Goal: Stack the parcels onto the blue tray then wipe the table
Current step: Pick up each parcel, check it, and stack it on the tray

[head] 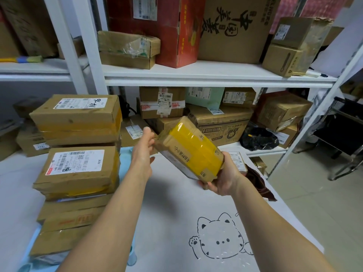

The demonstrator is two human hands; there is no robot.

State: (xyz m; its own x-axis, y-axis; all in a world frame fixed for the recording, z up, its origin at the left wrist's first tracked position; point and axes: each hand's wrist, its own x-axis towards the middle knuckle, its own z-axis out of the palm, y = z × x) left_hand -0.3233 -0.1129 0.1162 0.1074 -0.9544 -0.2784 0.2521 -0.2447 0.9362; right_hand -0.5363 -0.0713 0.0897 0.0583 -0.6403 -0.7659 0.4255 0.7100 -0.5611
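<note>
A cardboard parcel wrapped in yellow tape (191,148) hangs tilted above the table. My right hand (224,177) grips its near lower end from below. My left hand (144,152) touches its far left end with fingers spread. To the left, several brown parcels (78,165) stand in two tall piles on the blue tray (124,163); only thin strips of the tray show. One more small parcel (238,160) lies on the table behind my right hand, partly hidden.
The white table cover (167,213) carries a cat drawing (220,240) near the front right. A dark red cloth (259,185) lies at the table's right edge. White shelving (196,75) full of boxes stands right behind. A black bag (259,139) sits on the lower shelf.
</note>
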